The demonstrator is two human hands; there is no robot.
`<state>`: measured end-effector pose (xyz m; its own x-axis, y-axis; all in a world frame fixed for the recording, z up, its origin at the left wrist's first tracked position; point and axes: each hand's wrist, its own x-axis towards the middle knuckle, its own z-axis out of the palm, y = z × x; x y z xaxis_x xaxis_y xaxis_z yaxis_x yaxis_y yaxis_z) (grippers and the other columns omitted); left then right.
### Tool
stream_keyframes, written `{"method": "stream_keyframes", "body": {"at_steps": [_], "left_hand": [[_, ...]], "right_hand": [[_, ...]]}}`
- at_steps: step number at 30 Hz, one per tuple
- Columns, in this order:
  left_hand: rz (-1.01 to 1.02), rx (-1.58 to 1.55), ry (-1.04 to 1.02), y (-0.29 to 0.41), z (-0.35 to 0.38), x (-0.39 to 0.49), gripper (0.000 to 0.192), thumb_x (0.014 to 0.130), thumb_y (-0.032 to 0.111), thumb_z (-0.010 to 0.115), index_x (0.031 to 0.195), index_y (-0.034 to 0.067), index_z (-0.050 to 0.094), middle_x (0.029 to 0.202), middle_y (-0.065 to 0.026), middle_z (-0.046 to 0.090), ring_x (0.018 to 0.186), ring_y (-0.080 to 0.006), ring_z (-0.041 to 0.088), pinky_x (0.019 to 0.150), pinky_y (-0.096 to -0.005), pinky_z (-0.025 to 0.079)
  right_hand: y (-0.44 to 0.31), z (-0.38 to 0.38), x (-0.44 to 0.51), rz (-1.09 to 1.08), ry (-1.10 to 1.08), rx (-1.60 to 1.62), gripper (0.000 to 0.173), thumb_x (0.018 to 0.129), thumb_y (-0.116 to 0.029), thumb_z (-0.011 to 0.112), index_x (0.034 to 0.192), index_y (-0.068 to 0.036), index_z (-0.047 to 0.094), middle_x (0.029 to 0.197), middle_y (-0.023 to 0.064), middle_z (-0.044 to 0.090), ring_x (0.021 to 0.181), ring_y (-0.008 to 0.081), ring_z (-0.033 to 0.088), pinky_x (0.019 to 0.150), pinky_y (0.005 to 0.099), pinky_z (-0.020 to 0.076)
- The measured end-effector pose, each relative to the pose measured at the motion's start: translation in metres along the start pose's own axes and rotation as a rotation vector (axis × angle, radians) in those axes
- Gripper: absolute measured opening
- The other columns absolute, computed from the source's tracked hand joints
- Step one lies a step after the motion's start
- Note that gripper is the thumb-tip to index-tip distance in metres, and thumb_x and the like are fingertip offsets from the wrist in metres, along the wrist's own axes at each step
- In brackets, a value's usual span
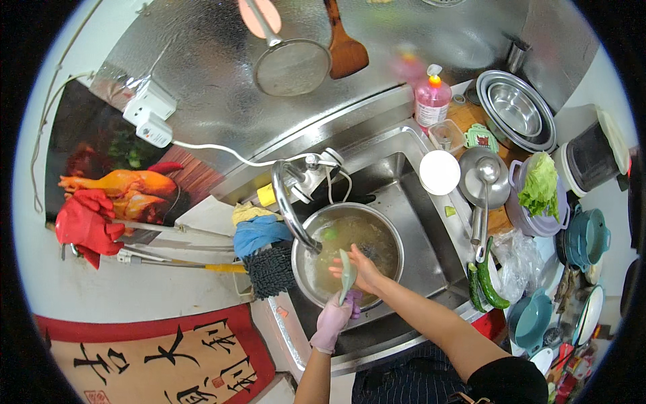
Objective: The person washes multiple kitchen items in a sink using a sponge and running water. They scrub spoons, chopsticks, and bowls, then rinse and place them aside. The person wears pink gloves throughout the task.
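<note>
A large metal basin (399,237) holding cloudy water stands in the stainless steel sink (429,252), under the curved chrome faucet (285,207). My left hand (334,318), in a pink-purple rubber glove, grips the lower end of a pale green spoon (346,272) over the basin's near side. Bare, with fingers spread, my right hand (362,270) is right beside the spoon above the water; whether it touches the spoon I cannot tell. Something bright green (330,233) shows in the water near the faucet's spout.
Rags (260,232) and a dark chenille cloth (268,270) lie left of the basin. On the right counter are a white bowl (439,172), a metal pan with a ladle (487,171), cucumbers (487,283), a lilac pot (535,217) with lettuce on it, and a pink soap bottle (432,101).
</note>
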<state>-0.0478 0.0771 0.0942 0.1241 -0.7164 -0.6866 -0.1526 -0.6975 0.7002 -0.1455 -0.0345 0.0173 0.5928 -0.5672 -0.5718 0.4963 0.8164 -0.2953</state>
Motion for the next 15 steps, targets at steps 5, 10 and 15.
{"method": "stream_keyframes", "body": {"at_steps": [5,10,15], "left_hand": [[-0.114,0.345,0.144,-0.008,-0.002,0.007,0.029,0.099,0.034,0.055,0.098,0.008,0.067,0.07,-0.0058,0.065,0.059,-0.016,0.063,0.055,-0.0332,0.05],[0.019,0.232,0.105,-0.009,0.007,0.006,0.038,0.095,0.036,0.053,0.112,0.004,0.064,0.084,-0.0124,0.07,0.072,-0.0224,0.067,0.065,-0.0376,0.052],[0.107,0.336,0.109,0.021,0.015,-0.006,0.054,0.094,0.044,0.059,0.129,0.003,0.059,0.095,-0.0082,0.069,0.085,-0.0148,0.065,0.079,-0.0301,0.05]], "right_hand": [[0.026,0.005,-0.037,-0.048,-0.094,-0.136,0.062,0.1,-0.051,0.051,0.143,-0.007,0.04,0.124,0.0165,0.062,0.107,0.0247,0.063,0.094,0.043,0.0518],[0.037,0.015,-0.062,-0.219,0.04,-0.645,0.028,0.089,-0.027,0.07,0.102,-0.002,0.071,0.097,0.0079,0.07,0.095,0.0163,0.063,0.086,0.0325,0.0484],[0.011,0.022,-0.059,-0.454,0.12,-0.572,0.025,0.098,-0.02,0.053,0.086,-0.002,0.065,0.081,0.0087,0.066,0.081,0.0197,0.065,0.08,0.0344,0.0495]]}}
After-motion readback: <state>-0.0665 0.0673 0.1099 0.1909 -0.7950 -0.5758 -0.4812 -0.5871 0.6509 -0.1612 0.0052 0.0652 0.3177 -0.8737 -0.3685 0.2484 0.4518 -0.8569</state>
